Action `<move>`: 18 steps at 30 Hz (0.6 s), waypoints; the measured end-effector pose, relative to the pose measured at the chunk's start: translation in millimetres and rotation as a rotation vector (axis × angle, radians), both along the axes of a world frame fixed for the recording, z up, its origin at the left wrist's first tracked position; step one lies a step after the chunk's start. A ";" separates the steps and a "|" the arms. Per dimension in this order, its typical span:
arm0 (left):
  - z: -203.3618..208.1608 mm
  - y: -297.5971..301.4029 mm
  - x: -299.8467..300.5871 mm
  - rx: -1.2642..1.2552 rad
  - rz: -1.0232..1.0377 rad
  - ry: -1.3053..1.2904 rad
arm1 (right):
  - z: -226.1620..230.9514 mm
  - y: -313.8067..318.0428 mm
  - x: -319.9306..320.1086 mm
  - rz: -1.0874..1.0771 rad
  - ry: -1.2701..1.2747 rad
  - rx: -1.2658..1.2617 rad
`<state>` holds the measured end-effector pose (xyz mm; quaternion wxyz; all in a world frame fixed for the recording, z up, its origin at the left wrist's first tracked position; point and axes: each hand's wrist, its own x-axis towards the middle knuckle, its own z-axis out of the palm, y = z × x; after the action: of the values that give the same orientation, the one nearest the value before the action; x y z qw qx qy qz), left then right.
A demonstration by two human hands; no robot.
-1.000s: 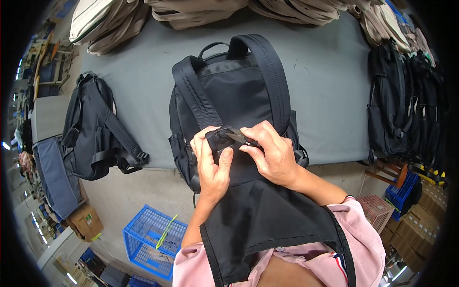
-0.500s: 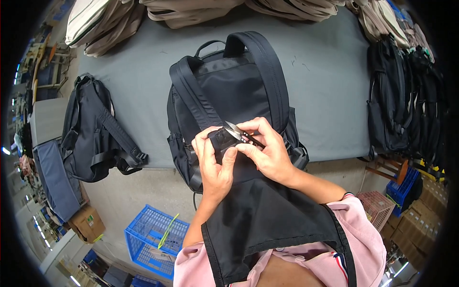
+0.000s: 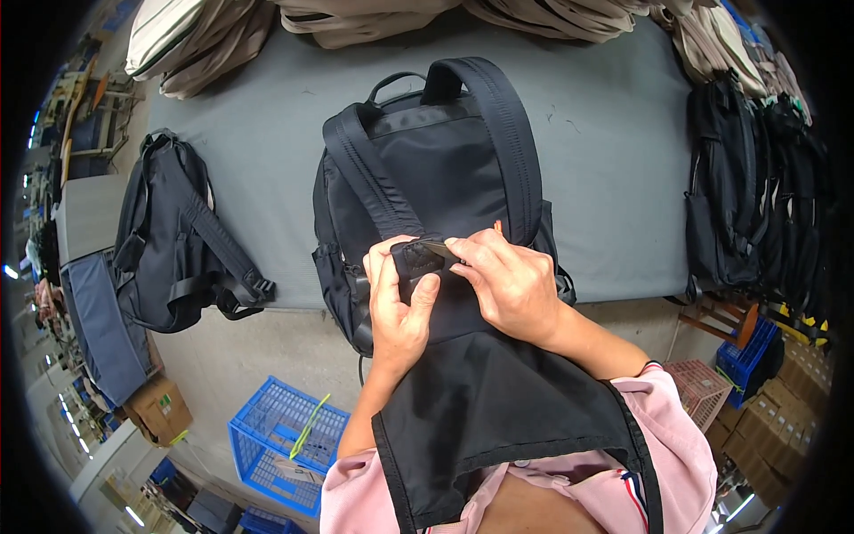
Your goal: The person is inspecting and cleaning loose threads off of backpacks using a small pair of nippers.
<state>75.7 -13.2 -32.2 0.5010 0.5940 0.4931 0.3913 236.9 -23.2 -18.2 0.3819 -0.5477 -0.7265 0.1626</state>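
Observation:
A black backpack lies on the grey table with its padded shoulder straps facing up. My left hand is closed on the lower end of its left shoulder strap, thumb in front and fingers behind. My right hand grips a small pair of thread snips, mostly covered by the fingers. The metal blades of the snips lie against the strap end, beside my left fingertips. Whether they have caught a thread is too small to tell.
Another black backpack rests at the table's left edge. Several black backpacks stand on the right, and beige bags line the far edge. Below the table are a blue crate, a wooden stool and a cardboard box.
My right hand has turned over and closed further round the snips, whose spread blades have come together at the strap end. My left hand keeps its hold.

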 end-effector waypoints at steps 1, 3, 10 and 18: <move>0.2 0.7 -1.0 -0.001 -0.015 0.009 | 0.9 -0.1 0.6 0.004 -0.051 0.008; 1.1 0.7 -1.2 -0.002 -0.030 0.018 | -1.8 2.5 3.5 0.010 0.086 -0.045; 3.3 1.1 -1.1 -0.084 0.003 -0.078 | 5.8 -0.3 11.2 0.038 0.152 -0.145; 3.5 0.9 -4.0 -0.081 -0.050 -0.078 | 4.5 2.8 6.0 0.066 -0.029 -0.024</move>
<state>71.6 -12.4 -28.7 0.5528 0.5696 0.4738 0.3814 242.9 -20.4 -13.6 0.3591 -0.5301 -0.7477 0.1761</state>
